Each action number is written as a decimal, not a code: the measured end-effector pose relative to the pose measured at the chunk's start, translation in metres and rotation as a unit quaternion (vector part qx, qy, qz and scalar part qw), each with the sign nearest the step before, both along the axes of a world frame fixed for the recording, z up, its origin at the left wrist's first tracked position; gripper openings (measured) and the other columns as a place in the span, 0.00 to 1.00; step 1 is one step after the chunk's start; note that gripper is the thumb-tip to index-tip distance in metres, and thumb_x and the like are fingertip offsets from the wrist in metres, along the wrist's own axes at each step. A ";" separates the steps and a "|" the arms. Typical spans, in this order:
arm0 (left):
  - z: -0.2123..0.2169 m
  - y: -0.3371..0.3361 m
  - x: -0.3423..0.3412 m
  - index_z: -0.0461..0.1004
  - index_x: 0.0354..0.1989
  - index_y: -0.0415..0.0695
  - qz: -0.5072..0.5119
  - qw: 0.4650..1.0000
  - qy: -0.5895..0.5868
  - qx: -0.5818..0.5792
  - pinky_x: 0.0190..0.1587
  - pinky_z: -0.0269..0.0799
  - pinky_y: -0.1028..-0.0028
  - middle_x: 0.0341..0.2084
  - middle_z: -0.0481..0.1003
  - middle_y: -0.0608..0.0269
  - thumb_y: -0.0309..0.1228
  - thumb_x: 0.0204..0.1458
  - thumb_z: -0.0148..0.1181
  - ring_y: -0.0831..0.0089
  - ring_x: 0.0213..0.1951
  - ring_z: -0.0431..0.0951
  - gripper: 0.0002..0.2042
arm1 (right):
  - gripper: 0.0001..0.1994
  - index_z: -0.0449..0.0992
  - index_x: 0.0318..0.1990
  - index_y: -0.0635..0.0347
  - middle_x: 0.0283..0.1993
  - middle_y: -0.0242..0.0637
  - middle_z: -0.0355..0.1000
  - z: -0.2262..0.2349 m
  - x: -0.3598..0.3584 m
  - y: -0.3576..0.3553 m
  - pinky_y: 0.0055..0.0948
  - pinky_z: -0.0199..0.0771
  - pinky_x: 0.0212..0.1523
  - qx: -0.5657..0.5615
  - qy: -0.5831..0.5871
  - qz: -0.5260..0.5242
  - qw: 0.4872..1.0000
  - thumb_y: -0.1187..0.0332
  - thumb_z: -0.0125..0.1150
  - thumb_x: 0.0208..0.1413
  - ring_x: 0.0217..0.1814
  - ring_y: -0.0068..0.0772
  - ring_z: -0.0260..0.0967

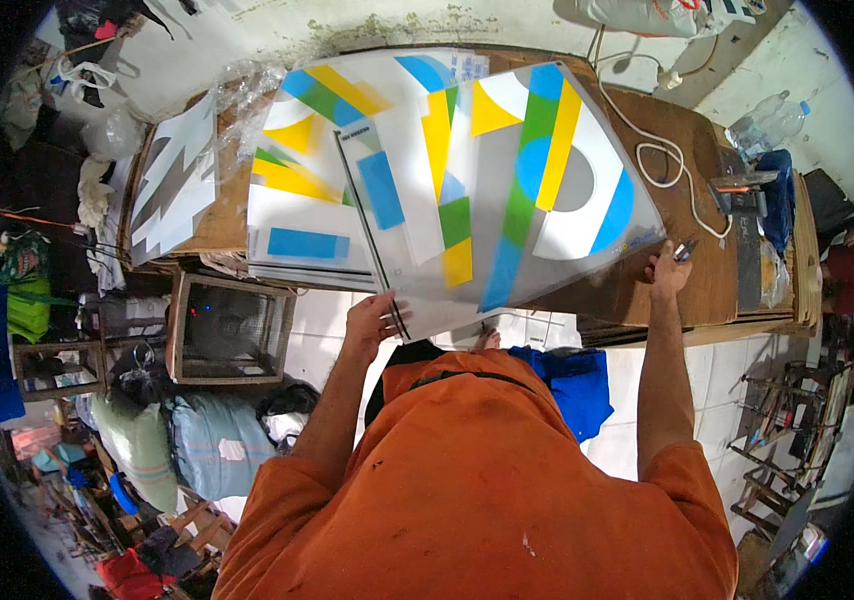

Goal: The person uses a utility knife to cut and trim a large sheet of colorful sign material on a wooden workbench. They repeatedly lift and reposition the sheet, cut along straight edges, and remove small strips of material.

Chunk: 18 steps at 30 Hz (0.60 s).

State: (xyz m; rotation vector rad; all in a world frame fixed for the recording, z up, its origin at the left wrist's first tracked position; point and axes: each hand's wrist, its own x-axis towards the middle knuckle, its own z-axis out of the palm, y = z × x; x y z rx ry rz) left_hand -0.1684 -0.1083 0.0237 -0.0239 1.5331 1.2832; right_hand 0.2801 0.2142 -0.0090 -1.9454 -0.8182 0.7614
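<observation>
A large clear sheet (pixel 602 235) printed with white, yellow, green and blue shapes lies tilted over the table, its near corner reaching past the front edge. At that near left corner, my left hand (pixel 372 320) grips the sheet's dark-lined edge. Under it is another printed sheet (pixel 307 215) with similar colours, turned at a different angle. By the sheet's right corner, my right hand (pixel 665 272) is closed around a small dark tool with a shiny part (pixel 685 250), too small to name.
The brown wooden table (pixel 707 240) carries grey-and-white cut sheets (pixel 179 185) at left and a white cable (pixel 675 160) at right. Clear plastic bottles (pixel 772 120) stand beyond. Below left are a mesh-fronted box (pixel 230 328) and stuffed sacks (pixel 212 445). Blue cloth (pixel 579 395) lies under the front edge.
</observation>
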 end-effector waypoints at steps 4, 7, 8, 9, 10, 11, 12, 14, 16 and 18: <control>-0.007 -0.009 0.006 0.72 0.43 0.37 -0.046 0.998 -0.040 0.001 0.37 0.80 0.65 0.36 0.79 0.54 0.30 0.55 0.61 0.64 0.35 0.82 0.12 | 0.16 0.63 0.44 0.63 0.32 0.40 0.72 0.011 -0.001 -0.041 0.30 0.71 0.27 0.112 0.013 0.034 0.993 0.63 0.62 0.59 0.26 0.31 0.71; -0.009 -0.008 0.005 0.71 0.43 0.37 -0.070 0.997 -0.032 -0.020 0.37 0.80 0.65 0.39 0.78 0.54 0.31 0.55 0.61 0.63 0.37 0.82 0.13 | 0.15 0.64 0.45 0.58 0.27 0.30 0.67 0.022 -0.022 -0.090 0.20 0.61 0.19 0.153 0.064 0.092 0.982 0.61 0.62 0.60 0.23 0.18 0.62; -0.008 -0.007 0.005 0.71 0.44 0.37 -0.066 0.996 -0.061 -0.009 0.37 0.80 0.65 0.40 0.78 0.54 0.32 0.55 0.62 0.63 0.38 0.81 0.13 | 0.16 0.65 0.44 0.58 0.26 0.29 0.66 0.028 -0.031 -0.110 0.20 0.59 0.19 0.134 0.088 0.139 0.977 0.57 0.59 0.61 0.22 0.18 0.60; -0.008 -0.007 0.006 0.71 0.45 0.37 -0.059 0.994 -0.087 -0.014 0.37 0.80 0.65 0.42 0.77 0.53 0.32 0.55 0.62 0.63 0.38 0.81 0.14 | 0.17 0.67 0.43 0.58 0.26 0.28 0.64 0.034 -0.039 -0.130 0.20 0.58 0.18 0.084 0.135 0.172 0.972 0.52 0.56 0.62 0.21 0.17 0.59; -0.007 -0.006 0.007 0.71 0.46 0.37 -0.053 0.992 -0.116 -0.007 0.37 0.80 0.65 0.43 0.77 0.53 0.33 0.55 0.62 0.62 0.39 0.81 0.15 | 0.20 0.69 0.43 0.58 0.25 0.27 0.63 0.042 -0.047 -0.148 0.20 0.58 0.19 0.037 0.250 0.181 0.950 0.48 0.52 0.63 0.20 0.18 0.58; -0.007 -0.005 0.008 0.70 0.47 0.36 -0.081 0.988 -0.128 -0.012 0.38 0.80 0.64 0.43 0.77 0.53 0.33 0.55 0.63 0.62 0.40 0.81 0.16 | 0.23 0.70 0.43 0.57 0.24 0.26 0.62 0.048 -0.057 -0.167 0.20 0.57 0.19 -0.023 0.379 0.179 0.908 0.43 0.47 0.64 0.20 0.18 0.56; -0.008 -0.004 0.010 0.70 0.48 0.36 -0.109 0.984 -0.142 -0.004 0.38 0.80 0.64 0.44 0.76 0.54 0.34 0.55 0.63 0.62 0.40 0.81 0.17 | 0.25 0.71 0.44 0.57 0.24 0.26 0.62 0.050 -0.073 -0.188 0.21 0.58 0.20 -0.057 0.376 0.196 0.904 0.42 0.44 0.64 0.20 0.19 0.56; -0.009 -0.003 0.014 0.70 0.49 0.33 -0.149 0.977 -0.154 -0.003 0.37 0.81 0.64 0.42 0.76 0.54 0.32 0.55 0.63 0.62 0.41 0.81 0.18 | 0.27 0.72 0.48 0.59 0.25 0.25 0.61 0.056 -0.102 -0.229 0.21 0.58 0.22 -0.133 0.382 0.249 0.880 0.42 0.42 0.65 0.21 0.20 0.55; -0.011 -0.003 0.015 0.70 0.48 0.32 -0.155 0.979 -0.135 0.003 0.36 0.82 0.65 0.40 0.76 0.53 0.30 0.55 0.62 0.62 0.41 0.80 0.17 | 0.27 0.73 0.50 0.61 0.28 0.25 0.61 0.062 -0.126 -0.264 0.22 0.57 0.23 -0.196 0.396 0.283 0.851 0.44 0.43 0.66 0.23 0.19 0.55; -0.012 -0.003 0.015 0.71 0.45 0.29 -0.141 0.980 -0.142 -0.006 0.34 0.84 0.68 0.39 0.76 0.52 0.27 0.56 0.60 0.63 0.41 0.80 0.14 | 0.27 0.73 0.51 0.63 0.31 0.25 0.61 0.065 -0.146 -0.292 0.21 0.55 0.24 -0.242 0.436 0.285 0.818 0.46 0.44 0.66 0.24 0.18 0.52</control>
